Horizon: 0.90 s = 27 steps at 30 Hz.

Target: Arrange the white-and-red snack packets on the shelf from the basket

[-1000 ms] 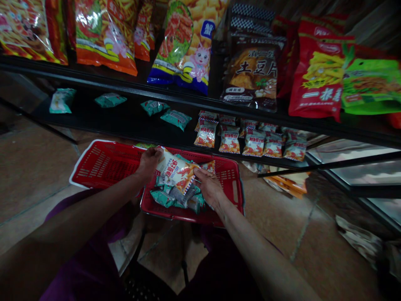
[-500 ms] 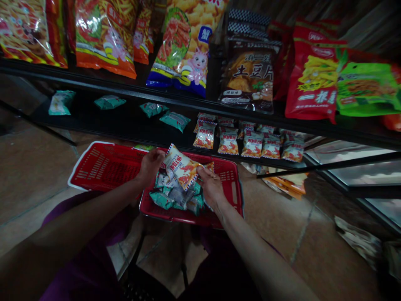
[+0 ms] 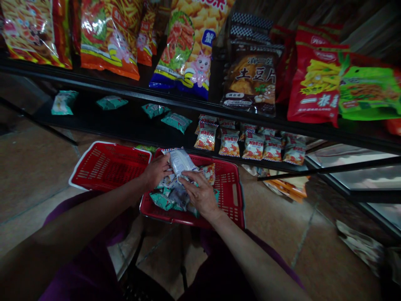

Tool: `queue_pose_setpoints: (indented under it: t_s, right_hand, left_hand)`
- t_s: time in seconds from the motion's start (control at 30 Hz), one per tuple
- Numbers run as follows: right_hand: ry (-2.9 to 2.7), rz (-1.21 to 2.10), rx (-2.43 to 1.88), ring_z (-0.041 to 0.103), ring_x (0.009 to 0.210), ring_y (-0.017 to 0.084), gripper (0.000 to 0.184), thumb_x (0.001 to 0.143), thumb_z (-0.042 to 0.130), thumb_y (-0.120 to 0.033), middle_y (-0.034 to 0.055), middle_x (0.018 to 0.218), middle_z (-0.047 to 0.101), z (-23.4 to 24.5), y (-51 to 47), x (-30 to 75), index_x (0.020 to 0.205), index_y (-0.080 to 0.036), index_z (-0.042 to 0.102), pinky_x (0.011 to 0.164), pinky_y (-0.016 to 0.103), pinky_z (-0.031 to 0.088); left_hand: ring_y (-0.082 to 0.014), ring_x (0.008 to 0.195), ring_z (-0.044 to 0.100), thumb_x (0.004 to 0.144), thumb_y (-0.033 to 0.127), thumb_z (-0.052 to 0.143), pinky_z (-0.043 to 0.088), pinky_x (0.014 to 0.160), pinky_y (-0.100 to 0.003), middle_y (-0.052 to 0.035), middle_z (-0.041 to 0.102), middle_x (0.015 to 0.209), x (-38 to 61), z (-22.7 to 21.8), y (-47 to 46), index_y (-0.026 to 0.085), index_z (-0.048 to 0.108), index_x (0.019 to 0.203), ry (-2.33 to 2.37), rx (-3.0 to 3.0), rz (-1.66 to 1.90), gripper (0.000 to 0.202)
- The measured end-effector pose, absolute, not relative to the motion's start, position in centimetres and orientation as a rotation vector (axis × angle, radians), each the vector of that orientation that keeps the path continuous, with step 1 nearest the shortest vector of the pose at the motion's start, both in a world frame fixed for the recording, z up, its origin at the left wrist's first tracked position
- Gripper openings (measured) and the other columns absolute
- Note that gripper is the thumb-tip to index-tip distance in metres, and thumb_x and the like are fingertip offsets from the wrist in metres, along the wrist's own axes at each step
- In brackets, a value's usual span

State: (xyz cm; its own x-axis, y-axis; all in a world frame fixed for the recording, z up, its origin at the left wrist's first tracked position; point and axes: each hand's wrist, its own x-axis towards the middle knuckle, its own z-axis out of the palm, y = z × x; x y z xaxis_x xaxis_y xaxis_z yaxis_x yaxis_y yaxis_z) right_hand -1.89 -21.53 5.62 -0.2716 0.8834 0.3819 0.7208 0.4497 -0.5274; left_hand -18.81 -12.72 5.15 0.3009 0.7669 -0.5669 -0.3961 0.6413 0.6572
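Observation:
A small white snack bag (image 3: 181, 161) is held over the red basket (image 3: 238, 193), its printed back side facing up. My left hand (image 3: 156, 171) grips the bag at its left edge, fingers curled. At the lower right edge, my right hand (image 3: 201, 193) has its fingers on the same bag; its thumb is hard to make out. Beneath my hands, green snack bags (image 3: 162, 200) and more white-and-orange snack bags (image 3: 208, 173) lie heaped in the basket, partly hidden by the right hand.
A second red basket (image 3: 94, 144) with a white rim stands at the left. The lower shelf (image 3: 125, 127) ahead bears a row of small shrimp-print bags (image 3: 229, 142) and several green bags (image 3: 176, 121). Large snack bags (image 3: 250, 77) fill the upper shelf. A chair or stool frame is below me.
The snack bag has turned over from its shrimp-print front to its back. My right hand has shifted left over the basket, and the left hand slightly right and down.

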Motion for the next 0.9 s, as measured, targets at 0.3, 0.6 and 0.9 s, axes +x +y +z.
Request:
queue_pose_setpoints:
  t_s: [0.3, 0.6, 0.9]
  right_hand:
    - [-2.233, 0.199, -1.285, 0.059, 0.094, 0.02, 0.028, 0.089, 0.05, -0.012, 0.0078, 0.102, 0.067, 5.4, -21.9, -2.6, 0.103, -0.025, 0.07, 0.079, 0.035, 0.053]
    - [-2.208, 0.374, -1.318, 0.057, 0.099, 0.023, 0.026, 0.087, 0.056, -0.018, 0.0094, 0.108, 0.064, 5.3, -22.1, -2.9, 0.111, -0.025, 0.066, 0.085, 0.039, 0.052]
    - [-0.835, 1.054, -1.678, 0.06, 0.086, 0.019, 0.037, 0.074, 0.067, -0.053, 0.0043, 0.092, 0.066, 4.9, -20.7, -2.1, 0.093, -0.021, 0.063, 0.08, 0.034, 0.049]
  left_hand:
    - [-0.0244, 0.087, 0.068, 0.088, 0.039, 0.052, 0.051, 0.084, -0.04, -0.0165, 0.07, 0.095, -19.0, 5.7, -12.4, 0.01, 0.062, 0.097, 1.045, 0.37, 0.828, 0.032]
    - [-0.0189, 0.078, 0.067, 0.085, 0.027, 0.053, 0.052, 0.08, -0.036, -0.0095, 0.07, 0.083, -19.7, 4.4, -11.8, 0.015, 0.059, 0.096, 1.098, 0.387, 0.936, 0.018]
    - [-0.0192, 0.082, 0.067, 0.084, 0.023, 0.055, 0.053, 0.081, -0.036, -0.0096, 0.069, 0.093, -19.8, 6.2, -11.3, 0.015, 0.061, 0.1, 1.146, 0.245, 1.066, 0.019]
